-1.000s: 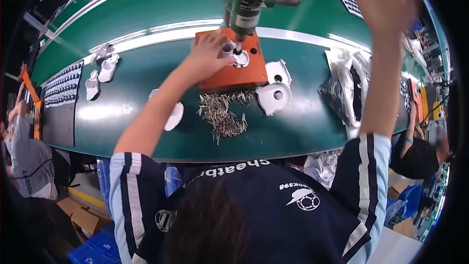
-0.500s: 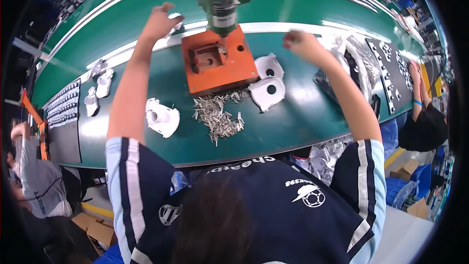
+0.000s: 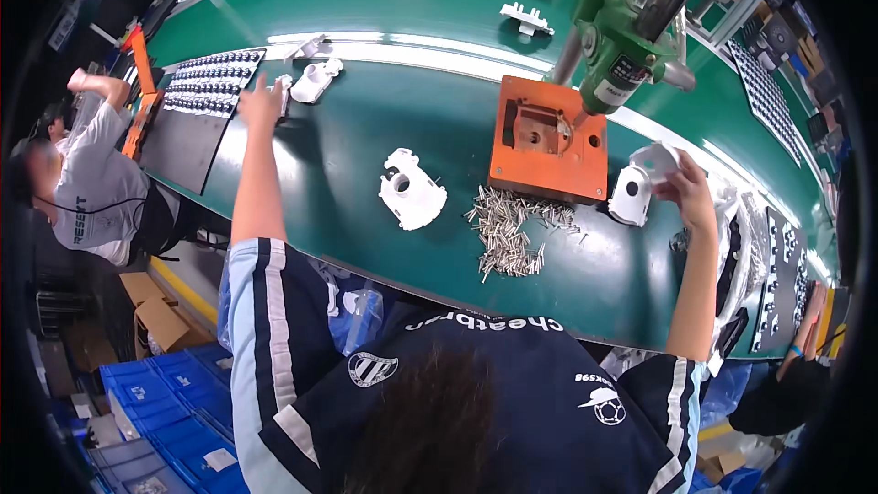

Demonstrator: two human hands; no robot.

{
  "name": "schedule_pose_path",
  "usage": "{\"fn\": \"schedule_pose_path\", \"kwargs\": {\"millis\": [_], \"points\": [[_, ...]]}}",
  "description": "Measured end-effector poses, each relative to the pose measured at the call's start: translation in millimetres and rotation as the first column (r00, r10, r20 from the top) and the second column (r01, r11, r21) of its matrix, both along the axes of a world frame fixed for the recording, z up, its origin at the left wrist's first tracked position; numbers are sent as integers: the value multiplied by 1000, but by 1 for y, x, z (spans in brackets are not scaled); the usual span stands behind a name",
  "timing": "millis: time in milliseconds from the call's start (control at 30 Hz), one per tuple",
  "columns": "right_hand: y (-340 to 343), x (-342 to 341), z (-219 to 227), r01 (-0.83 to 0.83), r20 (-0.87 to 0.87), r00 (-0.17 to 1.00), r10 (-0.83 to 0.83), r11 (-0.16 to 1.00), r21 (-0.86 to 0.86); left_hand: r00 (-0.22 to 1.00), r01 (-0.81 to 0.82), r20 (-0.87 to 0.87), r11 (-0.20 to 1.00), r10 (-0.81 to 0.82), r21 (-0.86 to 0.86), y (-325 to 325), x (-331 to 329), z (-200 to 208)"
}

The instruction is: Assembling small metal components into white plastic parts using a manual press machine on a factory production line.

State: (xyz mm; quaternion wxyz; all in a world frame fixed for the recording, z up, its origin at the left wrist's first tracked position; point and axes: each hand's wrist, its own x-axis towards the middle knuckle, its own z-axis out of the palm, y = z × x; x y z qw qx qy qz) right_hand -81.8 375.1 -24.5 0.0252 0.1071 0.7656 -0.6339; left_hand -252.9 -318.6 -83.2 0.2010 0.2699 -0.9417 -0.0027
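On the left, my left hand (image 3: 262, 102) reaches out with its fingers apart, beside a small white plastic part (image 3: 285, 94); whether they touch is unclear. A second white part with a round tube (image 3: 315, 80) lies just right of it. My right hand (image 3: 688, 190) pinches the edge of a white plastic cover (image 3: 655, 163). Below that cover is another white cover with a round hole (image 3: 629, 197). An orange fixture block (image 3: 549, 160) with a hollowed pocket sits under the green press head (image 3: 622, 59). Between my arms lies a white housing (image 3: 412, 190).
A heap of small metal pins or screws (image 3: 508, 238) lies before the block. Trays of small dark-and-white parts (image 3: 215, 82) stand at the left. Clear plastic bags (image 3: 745, 238) lie right of my right arm. Other people work at both sides. Blue bins (image 3: 174, 402) stand below left.
The view has turned left, so the press and block appear farther right. My left hand has gone from near the block to the left-hand parts. My right hand has taken hold of a white cover.
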Motion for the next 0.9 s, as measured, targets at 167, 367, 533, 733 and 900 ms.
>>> {"fn": "schedule_pose_path", "kwargs": {"millis": [167,367,533,733,900], "points": [[20,26,-17,-32,-140,990,8,985,-170,973,226,-36,974,-227,-15,-26,8,-30],[-14,54,1,238,-195,965,-173,890,389,874,370,-427,888,-232,273,31,67,33],[-109,63,13,77,-600,790,-127,991,-107,593,792,-793,-80,-141,606,194,135,55],[-213,72,39,-185,-701,617,357,932,312,562,663,-817,-520,-130,538,339,231,91],[-220,84,23,-232,-634,686,358,933,275,541,725,-822,-398,-178,563,343,238,64]]}}
